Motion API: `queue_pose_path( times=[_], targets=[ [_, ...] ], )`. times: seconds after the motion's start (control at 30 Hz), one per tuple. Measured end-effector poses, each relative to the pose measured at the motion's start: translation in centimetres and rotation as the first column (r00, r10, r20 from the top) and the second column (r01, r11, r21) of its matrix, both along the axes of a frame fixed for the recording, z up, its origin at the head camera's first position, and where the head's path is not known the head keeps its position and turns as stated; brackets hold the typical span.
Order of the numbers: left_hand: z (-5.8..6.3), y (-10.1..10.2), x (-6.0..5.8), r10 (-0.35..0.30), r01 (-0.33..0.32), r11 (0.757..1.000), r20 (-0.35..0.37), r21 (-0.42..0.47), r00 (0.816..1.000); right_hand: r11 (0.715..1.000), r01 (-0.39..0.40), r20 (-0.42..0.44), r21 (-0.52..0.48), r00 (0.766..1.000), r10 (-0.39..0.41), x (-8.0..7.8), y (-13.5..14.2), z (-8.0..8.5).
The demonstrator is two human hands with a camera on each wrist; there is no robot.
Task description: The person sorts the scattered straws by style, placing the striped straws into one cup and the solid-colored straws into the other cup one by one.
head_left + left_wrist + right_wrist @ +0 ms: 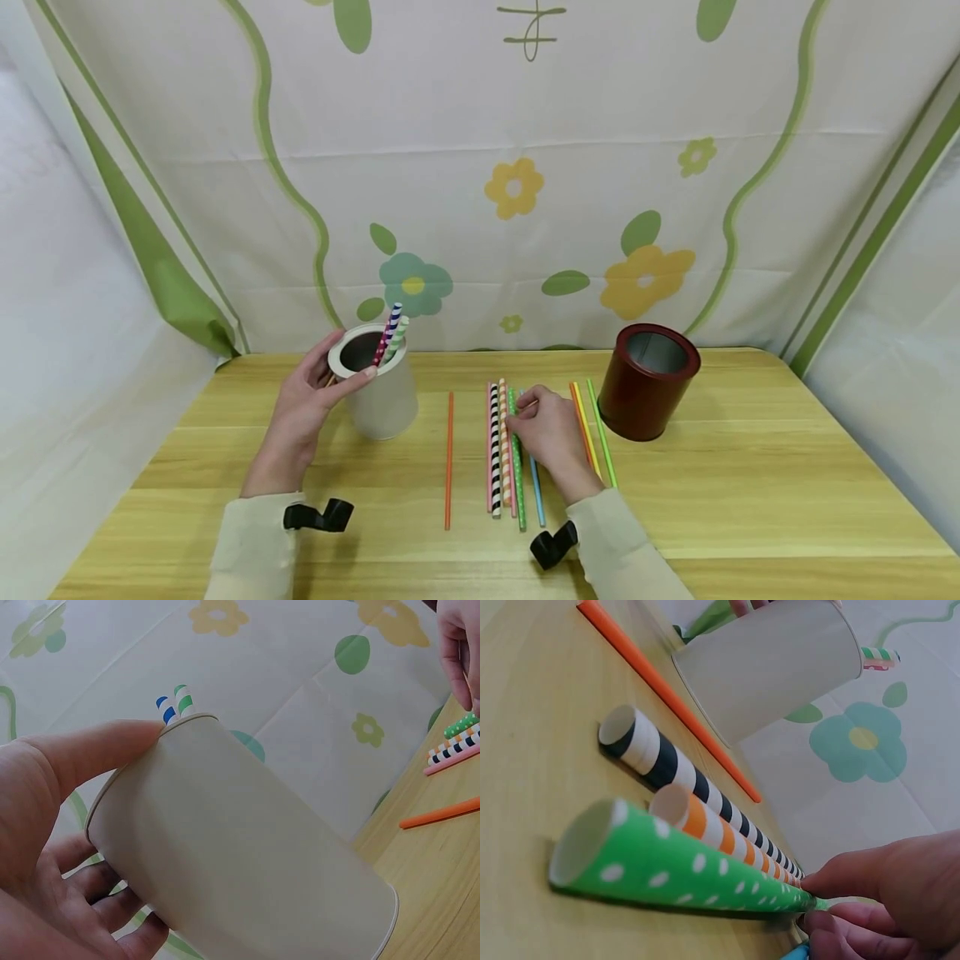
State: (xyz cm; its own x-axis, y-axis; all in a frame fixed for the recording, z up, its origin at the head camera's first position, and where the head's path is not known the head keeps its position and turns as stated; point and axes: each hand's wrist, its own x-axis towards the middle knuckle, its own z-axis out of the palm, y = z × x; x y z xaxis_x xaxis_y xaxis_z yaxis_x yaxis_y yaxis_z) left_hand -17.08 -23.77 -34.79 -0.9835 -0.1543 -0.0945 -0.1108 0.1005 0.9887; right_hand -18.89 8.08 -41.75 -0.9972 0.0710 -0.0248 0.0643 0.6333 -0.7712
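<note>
My left hand (303, 408) grips a white can (386, 404) by its upper side, thumb over the rim and fingers spread round the wall. Several patterned paper straws lean inside the can: a blue-striped straw (165, 709), a green-striped straw (183, 699) and a pink one with white dots (381, 346). Over the row of straws on the table, my right hand (551, 429) pinches a green straw with white dots (667, 862) near its far end, thumb and fingertips around it. Beside it lie an orange-striped straw (712, 827) and a black-striped straw (679, 765).
A dark red can (645, 392) stands at the back right. Thin orange, yellow and green straws (603, 437) lie left of it. A blue straw (537, 492) is beneath my right hand, pink straws (489, 492) lie in the row, and a lone orange straw (449, 467) lies apart.
</note>
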Motion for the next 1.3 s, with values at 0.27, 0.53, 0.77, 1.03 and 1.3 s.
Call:
queue_pose_path(
  times=[0.27, 0.53, 0.77, 1.03, 1.3],
  targets=[
    [0.1, 0.1, -0.1, -0.004, 0.004, 1.0, -0.002, 0.009, 1.0, 0.997, 0.024, 0.007, -0.073, 1.0, -0.024, -0.1, 0.3, 0.4],
    [0.2, 0.2, 0.0, 0.002, -0.002, 1.0, -0.001, 0.017, 1.0, 0.971, 0.019, 0.021, -0.24, 1.0, -0.015, -0.2, 1.0, 1.7],
    [0.2, 0.2, 0.0, 0.004, -0.004, 1.0, -0.005, 0.018, 1.0, 0.923, 0.033, 0.059, -0.382, 0.998, -0.011, -0.2, 1.7, 3.2],
    [0.2, 0.4, -0.1, -0.004, 0.004, 1.0, -0.007, 0.022, 1.0, 0.843, -0.007, 0.031, -0.538, 0.999, 0.028, 0.0, 2.3, 4.8],
    [0.0, 0.1, 0.1, 0.008, -0.009, 1.0, 0.007, 0.022, 1.0, 0.774, -0.056, -0.058, -0.631, 0.998, 0.025, 0.0, 1.6, 6.4]
  ],
)
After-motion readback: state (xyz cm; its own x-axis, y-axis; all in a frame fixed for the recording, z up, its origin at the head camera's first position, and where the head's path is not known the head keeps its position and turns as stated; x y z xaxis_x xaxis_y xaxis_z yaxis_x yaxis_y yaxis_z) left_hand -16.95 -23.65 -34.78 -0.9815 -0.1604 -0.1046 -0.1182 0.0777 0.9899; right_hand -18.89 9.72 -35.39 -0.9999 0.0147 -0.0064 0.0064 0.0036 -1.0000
